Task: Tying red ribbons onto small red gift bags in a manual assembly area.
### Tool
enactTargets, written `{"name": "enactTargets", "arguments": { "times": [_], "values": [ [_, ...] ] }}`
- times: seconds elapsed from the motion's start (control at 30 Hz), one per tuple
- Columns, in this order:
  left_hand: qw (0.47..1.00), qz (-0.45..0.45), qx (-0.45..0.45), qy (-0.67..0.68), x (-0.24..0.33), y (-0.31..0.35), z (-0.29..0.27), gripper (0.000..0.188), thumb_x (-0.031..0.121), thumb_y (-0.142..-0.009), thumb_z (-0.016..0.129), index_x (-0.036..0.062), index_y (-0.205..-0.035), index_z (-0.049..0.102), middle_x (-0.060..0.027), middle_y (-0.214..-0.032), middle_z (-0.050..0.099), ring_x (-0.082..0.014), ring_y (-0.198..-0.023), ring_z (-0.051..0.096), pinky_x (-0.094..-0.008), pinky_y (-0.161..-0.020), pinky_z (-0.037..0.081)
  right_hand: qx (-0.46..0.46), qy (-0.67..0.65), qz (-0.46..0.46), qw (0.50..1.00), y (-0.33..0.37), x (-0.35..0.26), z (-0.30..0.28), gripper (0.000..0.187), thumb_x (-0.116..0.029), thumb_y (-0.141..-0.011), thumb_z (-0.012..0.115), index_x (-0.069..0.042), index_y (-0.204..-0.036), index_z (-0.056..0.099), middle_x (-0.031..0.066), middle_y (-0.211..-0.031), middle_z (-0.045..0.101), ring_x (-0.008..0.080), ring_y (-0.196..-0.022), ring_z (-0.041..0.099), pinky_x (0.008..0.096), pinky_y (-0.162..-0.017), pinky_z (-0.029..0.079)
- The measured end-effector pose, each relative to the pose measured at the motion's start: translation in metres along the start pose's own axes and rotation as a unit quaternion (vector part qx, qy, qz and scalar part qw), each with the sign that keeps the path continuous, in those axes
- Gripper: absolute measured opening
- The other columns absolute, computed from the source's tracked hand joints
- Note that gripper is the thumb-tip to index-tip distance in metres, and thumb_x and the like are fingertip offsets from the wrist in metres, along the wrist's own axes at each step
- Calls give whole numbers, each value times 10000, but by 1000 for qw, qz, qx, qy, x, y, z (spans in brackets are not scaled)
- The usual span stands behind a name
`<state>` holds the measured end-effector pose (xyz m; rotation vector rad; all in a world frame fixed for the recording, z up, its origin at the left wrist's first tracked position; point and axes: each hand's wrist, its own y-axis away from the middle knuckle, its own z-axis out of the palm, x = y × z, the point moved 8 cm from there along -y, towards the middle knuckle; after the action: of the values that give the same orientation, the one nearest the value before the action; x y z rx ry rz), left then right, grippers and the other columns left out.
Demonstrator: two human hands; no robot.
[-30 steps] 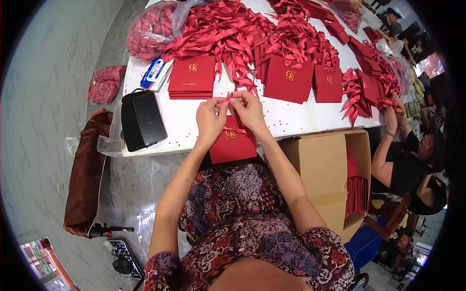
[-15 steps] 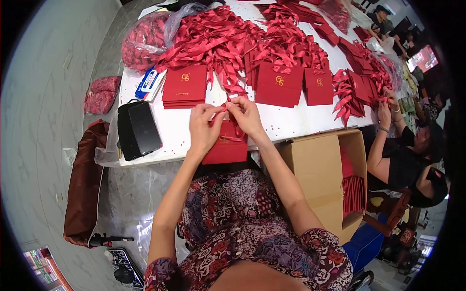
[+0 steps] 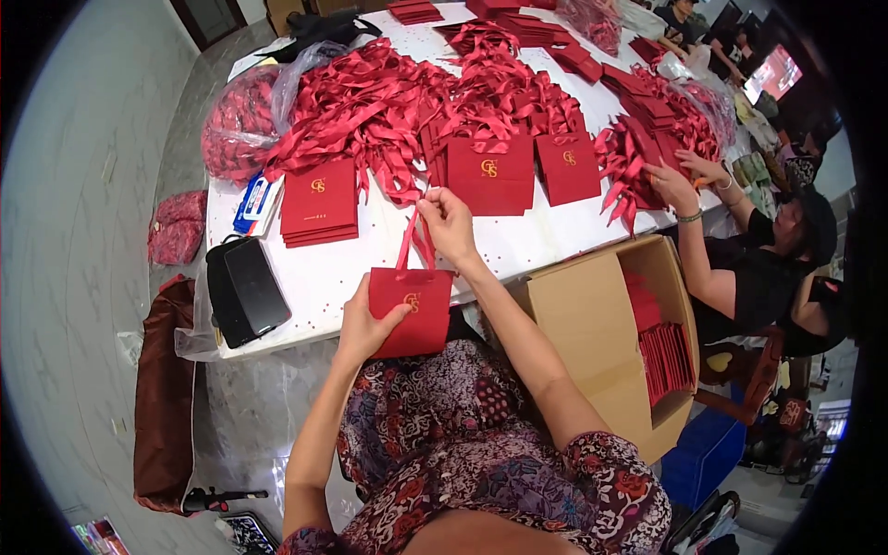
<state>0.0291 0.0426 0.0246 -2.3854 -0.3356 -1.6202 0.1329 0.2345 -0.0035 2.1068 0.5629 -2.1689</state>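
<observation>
A small red gift bag (image 3: 416, 333) with a gold emblem hangs at the table's near edge, just above my lap. My left hand (image 3: 363, 319) grips its left side, thumb across the front. Above it, my right hand (image 3: 450, 227) pinches the top of the bag's red ribbon handle (image 3: 406, 242), which is drawn up in a loop. Beyond my hands, a large heap of red ribbons (image 3: 370, 102) covers much of the table. A stack of red bags (image 3: 319, 208) lies to the left, and more red bags (image 3: 490, 180) stand ahead on the right.
A black phone case (image 3: 248, 291) and a blue-and-white packet (image 3: 259, 199) rest at the white table's (image 3: 324, 287) left edge. An open cardboard box (image 3: 583, 314) with red bags inside stands at my right. Beyond it, a co-worker's hands (image 3: 680, 185) handle red ribbons.
My left hand has moved down from the ribbon onto the bag's side. My right hand has kept the ribbon, now stretched upward into a loop. The view has shifted slightly.
</observation>
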Motion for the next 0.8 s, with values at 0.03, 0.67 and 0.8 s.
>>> {"name": "enactTargets", "arguments": {
  "times": [0.03, 0.67, 0.8],
  "values": [
    [1000, -16, -1, -7, -1, 1, 0, 543, 108, -761, 821, -14, -1215, 551, -137, -1043, 698, -190, -959, 669, -328, -859, 531, -3, 6, -5, 1000, 0, 0, 1, 158, -127, -918, 667, 28, -930, 641, 9, -706, 610, 60, -635, 516, 231, -601, 456],
    [971, -9, 22, 238, -7, -52, 23, 304, 113, -936, 669, 4, -1196, 554, -65, -1003, 694, -71, -819, 620, -223, -722, 493, 111, 188, -139, 966, 43, -62, -74, 522, -60, -865, 671, -27, -1357, 498, 179, -1226, 507, 292, -1162, 478, 380, -1038, 382],
    [991, 67, 105, -44, -6, -52, -19, 299, 144, -891, 694, 15, -1140, 589, -97, -941, 670, -158, -743, 602, -283, -680, 479, 231, 264, -157, 923, 14, -62, -128, 609, -128, -841, 746, -20, -1378, 481, 204, -1218, 457, 328, -1155, 453, 413, -1017, 394]
  ]
}}
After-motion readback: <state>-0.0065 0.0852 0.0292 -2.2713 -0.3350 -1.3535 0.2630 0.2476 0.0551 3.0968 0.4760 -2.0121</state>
